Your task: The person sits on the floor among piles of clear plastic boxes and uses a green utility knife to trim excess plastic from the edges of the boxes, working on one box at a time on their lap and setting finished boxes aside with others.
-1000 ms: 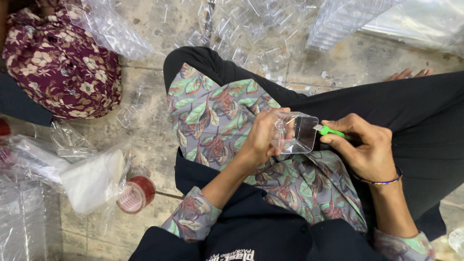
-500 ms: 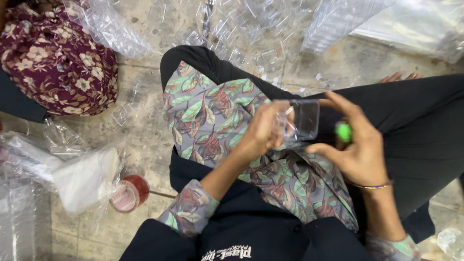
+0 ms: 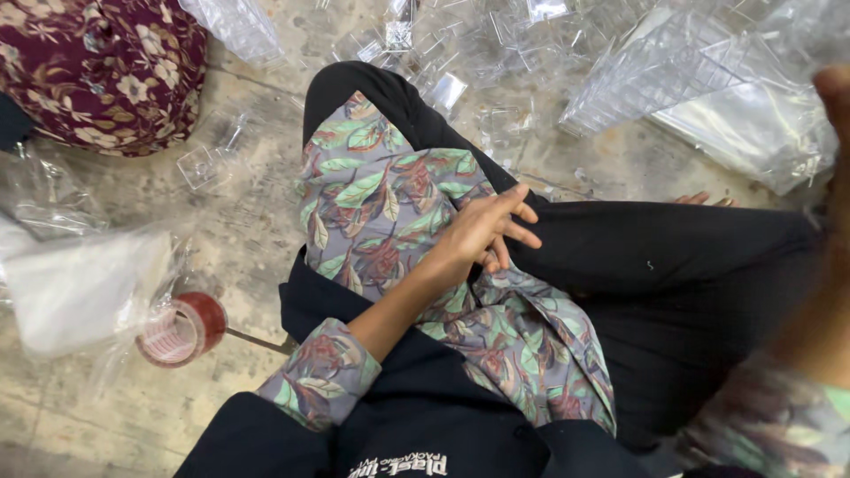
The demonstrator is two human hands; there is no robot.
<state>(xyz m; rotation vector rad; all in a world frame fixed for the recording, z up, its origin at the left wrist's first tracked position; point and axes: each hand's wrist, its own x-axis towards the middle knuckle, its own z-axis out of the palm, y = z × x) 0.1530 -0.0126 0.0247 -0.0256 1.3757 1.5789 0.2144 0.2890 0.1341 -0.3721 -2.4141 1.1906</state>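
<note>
My left hand (image 3: 482, 232) empty, fingers spread on leaf-print lap cloth (image 3: 390, 190); right hand (image 3: 837, 97) blurred, grip can't tell. Risk: knocking heaped clear plastic boxes (image 3: 673, 71).

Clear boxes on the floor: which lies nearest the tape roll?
The small clear box left of the knee, alone on bare floor; the others crowd the top by the stacked trays.

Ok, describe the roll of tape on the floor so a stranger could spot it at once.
Start at the person's patterned left sleeve at the bottom of the view and look left across the bare concrete floor. There, beside a crumpled clear plastic bag, lies the tape roll. It is the only round, reddish-brown ring among all the clear plastic.
</note>
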